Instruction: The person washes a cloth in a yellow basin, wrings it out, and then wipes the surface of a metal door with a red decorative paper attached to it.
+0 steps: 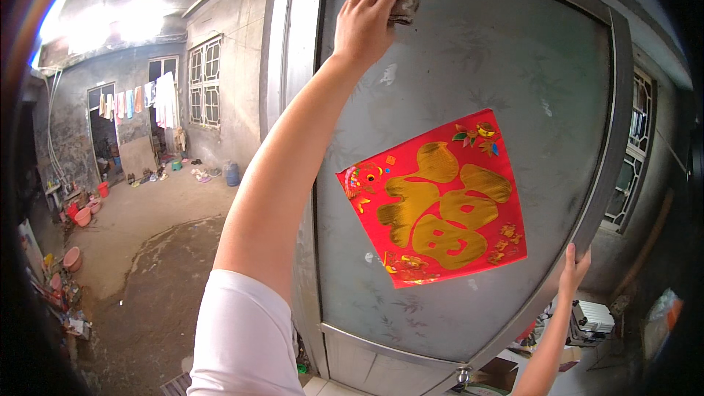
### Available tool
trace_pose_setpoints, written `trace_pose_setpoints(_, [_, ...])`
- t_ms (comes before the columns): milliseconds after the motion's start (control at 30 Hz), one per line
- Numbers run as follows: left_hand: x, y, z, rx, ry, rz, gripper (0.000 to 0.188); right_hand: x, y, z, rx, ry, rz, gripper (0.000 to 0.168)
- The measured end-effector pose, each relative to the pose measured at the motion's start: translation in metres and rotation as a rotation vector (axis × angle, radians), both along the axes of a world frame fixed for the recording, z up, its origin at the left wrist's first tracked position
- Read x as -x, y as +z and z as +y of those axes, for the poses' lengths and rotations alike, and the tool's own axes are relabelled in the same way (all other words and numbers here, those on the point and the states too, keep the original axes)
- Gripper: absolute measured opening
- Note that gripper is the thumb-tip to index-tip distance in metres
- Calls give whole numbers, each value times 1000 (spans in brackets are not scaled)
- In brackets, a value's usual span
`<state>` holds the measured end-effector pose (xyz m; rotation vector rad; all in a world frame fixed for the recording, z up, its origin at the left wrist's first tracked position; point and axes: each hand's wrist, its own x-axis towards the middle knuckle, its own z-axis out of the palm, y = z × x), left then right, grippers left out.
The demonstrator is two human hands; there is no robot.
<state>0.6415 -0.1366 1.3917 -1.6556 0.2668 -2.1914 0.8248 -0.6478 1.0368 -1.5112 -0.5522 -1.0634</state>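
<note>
My left hand (367, 25) is raised to the upper left part of a frosted glass door panel (440, 66), its fingers closed around a crumpled greyish cloth (405, 7) at the glass. At the lower right, my right hand (575, 268) grips the edge of the metal door frame (597, 220). Between the hands, a red paper decoration (440, 209) with a large golden character is on the glass, tilted. Whitish patches mark the glass around it. A round door knob (463, 375) sits low on the frame.
Left of the door lies a courtyard floor (165, 198) with plastic basins (83, 216), shoes (203, 174) and a blue water jug (231, 174). Laundry (165, 100) hangs on a line behind. A silver case (593, 316) and boxes stand at the lower right, beyond the door.
</note>
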Motion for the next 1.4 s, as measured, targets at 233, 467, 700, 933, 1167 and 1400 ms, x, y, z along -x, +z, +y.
trace_pose_setpoints(233, [11, 1, 43, 116, -31, -41, 50, -4, -1, 0, 11, -16, -34, 52])
trace_pose_setpoints(467, [28, 1, 67, 210, -52, -26, 41, -1, 1, 2, 8, -15, -34, 51])
trace_pose_setpoints(700, [48, 41, 89, 398, -460, 58, 34, -6, 0, 3, 3, -5, -31, 49])
trace_pose_setpoints(933, [63, 53, 95, 715, -465, 244, 37, -11, -3, -2, 1, -7, -18, 50])
trace_pose_setpoints(1167, [53, 64, 69, 682, -341, 159, 39, -4, -1, 3, 6, -22, 1, 53])
trace_pose_setpoints(1400, [16, 65, 19, 565, -443, 236, 37, -12, -4, 4, -13, -18, 12, 53])
